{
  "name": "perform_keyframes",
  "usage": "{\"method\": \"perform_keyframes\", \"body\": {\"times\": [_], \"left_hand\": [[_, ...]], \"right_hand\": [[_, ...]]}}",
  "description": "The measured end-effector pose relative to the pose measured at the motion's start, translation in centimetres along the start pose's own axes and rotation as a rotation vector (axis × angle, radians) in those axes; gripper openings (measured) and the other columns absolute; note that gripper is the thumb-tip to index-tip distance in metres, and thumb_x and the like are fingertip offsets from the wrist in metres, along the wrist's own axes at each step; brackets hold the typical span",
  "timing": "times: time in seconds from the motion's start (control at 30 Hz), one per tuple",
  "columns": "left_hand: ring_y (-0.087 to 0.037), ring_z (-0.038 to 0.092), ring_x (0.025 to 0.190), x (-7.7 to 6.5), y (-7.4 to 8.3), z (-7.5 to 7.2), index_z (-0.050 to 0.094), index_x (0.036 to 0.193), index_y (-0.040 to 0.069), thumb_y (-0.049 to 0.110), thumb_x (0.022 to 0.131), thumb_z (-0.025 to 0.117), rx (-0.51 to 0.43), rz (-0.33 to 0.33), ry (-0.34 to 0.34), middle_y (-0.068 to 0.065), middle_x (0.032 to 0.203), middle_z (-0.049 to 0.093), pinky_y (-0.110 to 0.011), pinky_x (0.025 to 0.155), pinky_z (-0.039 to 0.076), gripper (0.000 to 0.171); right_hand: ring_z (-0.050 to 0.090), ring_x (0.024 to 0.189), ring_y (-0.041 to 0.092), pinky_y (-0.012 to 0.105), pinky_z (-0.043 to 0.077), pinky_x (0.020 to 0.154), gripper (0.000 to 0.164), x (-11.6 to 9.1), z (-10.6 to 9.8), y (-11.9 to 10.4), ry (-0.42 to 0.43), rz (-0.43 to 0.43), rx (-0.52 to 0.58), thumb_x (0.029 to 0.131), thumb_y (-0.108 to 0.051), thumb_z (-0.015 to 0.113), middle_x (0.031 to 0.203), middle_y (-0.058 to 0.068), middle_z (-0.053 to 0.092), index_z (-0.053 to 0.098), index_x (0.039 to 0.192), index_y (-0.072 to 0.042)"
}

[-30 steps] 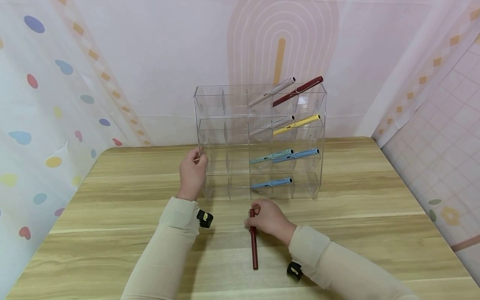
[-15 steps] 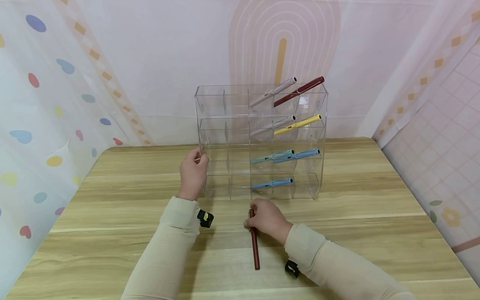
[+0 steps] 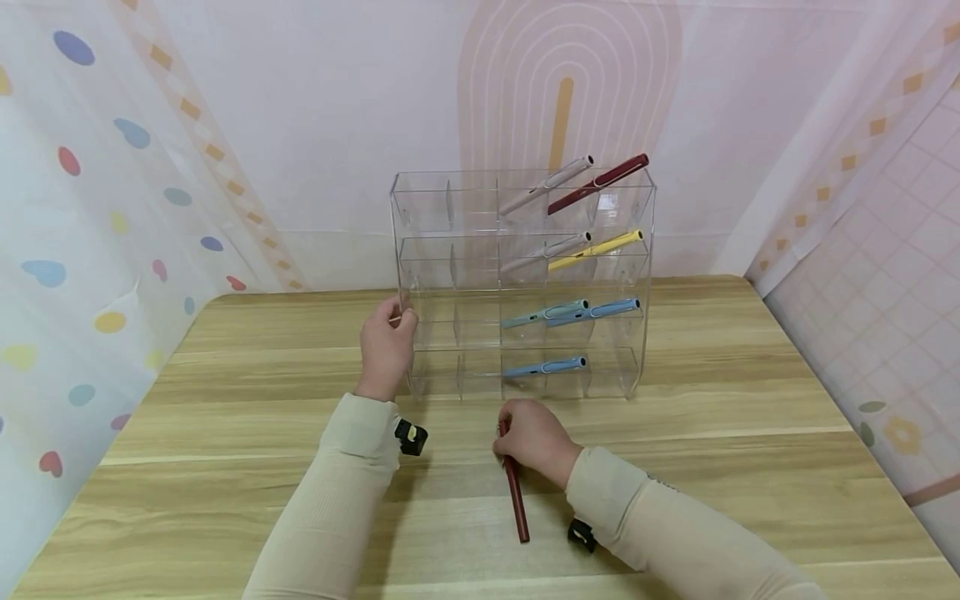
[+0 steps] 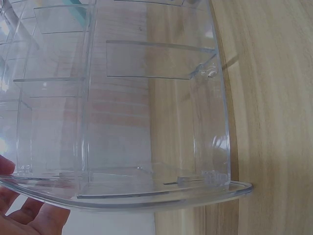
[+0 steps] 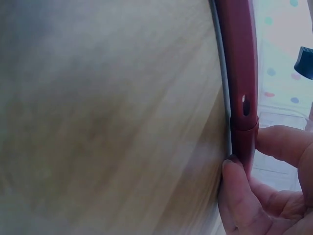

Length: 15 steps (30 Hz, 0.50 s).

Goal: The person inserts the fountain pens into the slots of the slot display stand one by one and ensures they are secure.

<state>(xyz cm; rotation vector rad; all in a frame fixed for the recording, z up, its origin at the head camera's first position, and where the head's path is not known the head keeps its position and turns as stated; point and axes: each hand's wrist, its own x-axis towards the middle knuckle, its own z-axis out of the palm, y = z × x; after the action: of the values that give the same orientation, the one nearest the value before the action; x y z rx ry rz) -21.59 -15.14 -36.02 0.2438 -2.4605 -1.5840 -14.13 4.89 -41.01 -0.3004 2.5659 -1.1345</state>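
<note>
A clear acrylic pen rack [image 3: 498, 287] with stepped tiers and dividers stands upright on the table. My left hand [image 3: 386, 342] grips its left side panel; in the left wrist view, the thumb and fingers [image 4: 41, 218] lie on opposite sides of that panel. In front of the rack, my right hand [image 3: 538, 440] pinches a dark red pen [image 3: 516, 500] near its far end, with the other end pointing back toward me. The right wrist view shows the thumb and fingertips around the red pen [image 5: 242, 63], just below the small slot in its barrel.
Pens fill some right-hand slots: a dark red pen [image 3: 600, 183] and a pale pen [image 3: 551, 183] on top, a yellow pen [image 3: 600, 249] and blue and green ones below. A patterned curtain [image 3: 337, 125] hangs behind the wooden table [image 3: 247, 400].
The near end of the red pen has swung slightly to the right, and my right wrist has shifted a little left. My left hand stays on the rack.
</note>
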Motion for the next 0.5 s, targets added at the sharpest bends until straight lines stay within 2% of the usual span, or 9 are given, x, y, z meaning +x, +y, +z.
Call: {"method": "perform_keyframes", "body": {"times": [0.23,0.5], "left_hand": [[-0.03,0.056,0.117,0.0,0.03,0.02,0.059,0.122,0.001,0.014,0.096,0.043,0.006,0.006,0.0,-0.017,0.121,0.06,-0.044,0.09,0.049,0.034],[-0.03,0.055,0.118,0.01,0.03,-0.05,0.058,0.125,0.001,0.013,0.095,0.042,0.008,0.004,-0.001,-0.016,0.121,0.06,-0.043,0.09,0.049,0.036]], "right_hand": [[0.048,0.053,0.011,0.023,0.042,0.049,0.018,0.17,-0.04,0.58,0.021,0.021,0.056,0.076,0.001,0.071,0.068,0.003,0.056,0.062,0.091,0.0],[0.049,0.056,0.012,0.024,0.042,0.05,0.03,0.06,-0.59,0.76,0.042,0.045,0.239,0.077,-0.001,0.071,0.076,0.006,0.058,0.061,0.105,0.003]]}}
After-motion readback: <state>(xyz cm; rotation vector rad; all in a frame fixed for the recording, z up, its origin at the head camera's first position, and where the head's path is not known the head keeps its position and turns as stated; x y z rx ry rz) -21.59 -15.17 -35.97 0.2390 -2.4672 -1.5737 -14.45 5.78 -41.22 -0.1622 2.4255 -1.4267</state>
